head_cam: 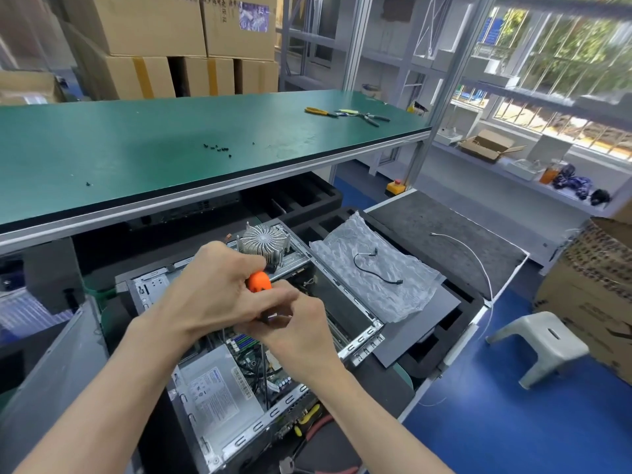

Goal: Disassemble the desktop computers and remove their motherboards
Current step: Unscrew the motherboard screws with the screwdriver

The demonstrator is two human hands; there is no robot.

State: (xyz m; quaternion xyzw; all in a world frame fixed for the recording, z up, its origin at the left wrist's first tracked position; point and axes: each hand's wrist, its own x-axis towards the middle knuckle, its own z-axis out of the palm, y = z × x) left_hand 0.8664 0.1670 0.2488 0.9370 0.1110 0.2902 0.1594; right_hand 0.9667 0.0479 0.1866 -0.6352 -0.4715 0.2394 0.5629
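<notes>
An open desktop case [359,340] lies on its side below the bench, with the green motherboard [253,357] and a grey power supply [219,388] visible inside. A round finned heatsink [265,242] rests on the case's far edge. My left hand [208,292] is wrapped around the orange handle of a screwdriver [259,281]. My right hand [297,330] pinches the same screwdriver lower down, where the handle meets the thin shaft that points down into the case. Its tip is hidden among cables.
A green bench top [136,148] holds several loose black screws [217,148] and pliers [349,114]. Bubble wrap with a black cable [376,271] lies right of the case on dark foam. A white stool [540,340] and cardboard boxes [591,302] stand at right.
</notes>
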